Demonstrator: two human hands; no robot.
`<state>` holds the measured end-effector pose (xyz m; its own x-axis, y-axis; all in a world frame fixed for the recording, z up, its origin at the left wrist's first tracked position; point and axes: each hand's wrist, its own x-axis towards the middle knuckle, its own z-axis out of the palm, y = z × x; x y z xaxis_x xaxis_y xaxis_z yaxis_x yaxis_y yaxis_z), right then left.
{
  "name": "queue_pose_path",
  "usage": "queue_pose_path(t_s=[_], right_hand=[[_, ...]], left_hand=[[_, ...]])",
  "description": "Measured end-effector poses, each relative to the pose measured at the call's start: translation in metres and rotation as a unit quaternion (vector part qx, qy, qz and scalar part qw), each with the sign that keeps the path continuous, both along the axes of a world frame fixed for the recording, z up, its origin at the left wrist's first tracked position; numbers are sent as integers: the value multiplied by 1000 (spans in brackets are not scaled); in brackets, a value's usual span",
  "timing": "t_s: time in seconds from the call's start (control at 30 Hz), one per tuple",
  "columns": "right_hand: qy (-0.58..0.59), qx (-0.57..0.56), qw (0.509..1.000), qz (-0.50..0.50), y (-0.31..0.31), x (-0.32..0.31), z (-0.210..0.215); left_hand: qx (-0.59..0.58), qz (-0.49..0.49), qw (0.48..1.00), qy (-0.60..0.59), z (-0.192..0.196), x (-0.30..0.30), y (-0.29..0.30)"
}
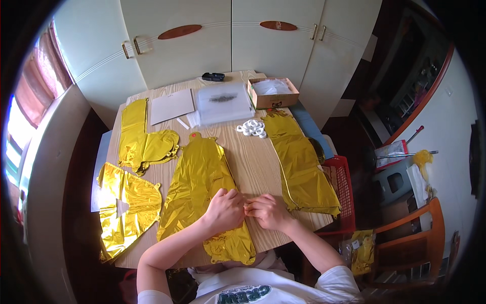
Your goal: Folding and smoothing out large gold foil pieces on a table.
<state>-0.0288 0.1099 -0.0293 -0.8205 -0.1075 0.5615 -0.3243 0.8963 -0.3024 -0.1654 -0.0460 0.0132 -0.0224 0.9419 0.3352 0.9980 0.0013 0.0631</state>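
Flat, deflated gold foil balloons lie across the wooden table. The middle foil balloon (pixel 200 172) stretches from the table's centre to the near edge, close to my body. My left hand (pixel 226 209) is closed in a fist over that balloon's right side. Just beside it, my right hand (pixel 267 212) has its fingers pinched together, and the fingertips of both hands meet. Whatever they grip between them is hidden by the fingers. To the right lies another foil balloon (pixel 298 164); to the left are an L-shaped gold one (pixel 134 137) and a shiny creased one (pixel 129 210).
White ribbon rolls or rings (pixel 251 128) sit in a pile beyond my hands. Farther back are clear plastic bags (pixel 223 104), a grey-white board (pixel 172 106), a cardboard box (pixel 276 99) and a black object (pixel 213 76). A red basket (pixel 345 187) and wooden chair (pixel 430 238) stand at right.
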Motion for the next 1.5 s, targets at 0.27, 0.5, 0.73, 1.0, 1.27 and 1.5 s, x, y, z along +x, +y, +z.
queue_pose_path(t_s=[0.27,0.5,0.73,1.0,1.27,1.5], right_hand=[[-12,6,1000,7,2,0,1],[-15,-1,1000,1,1,0,0],[-7,0,1000,-2,1,-1,-3],[-20,6,1000,-1,2,0,-2],[-9,-6,1000,8,1,-2,3],[-22,-6,1000,9,1,-1,1]], left_hand=[[22,-3,999,38,-11,-1,2],[23,1,999,29,-11,-2,6],[19,22,998,64,-13,-8,8],[26,61,996,60,-17,-17,13],[28,81,994,67,-15,-29,18],[20,107,991,75,-17,-44,25]])
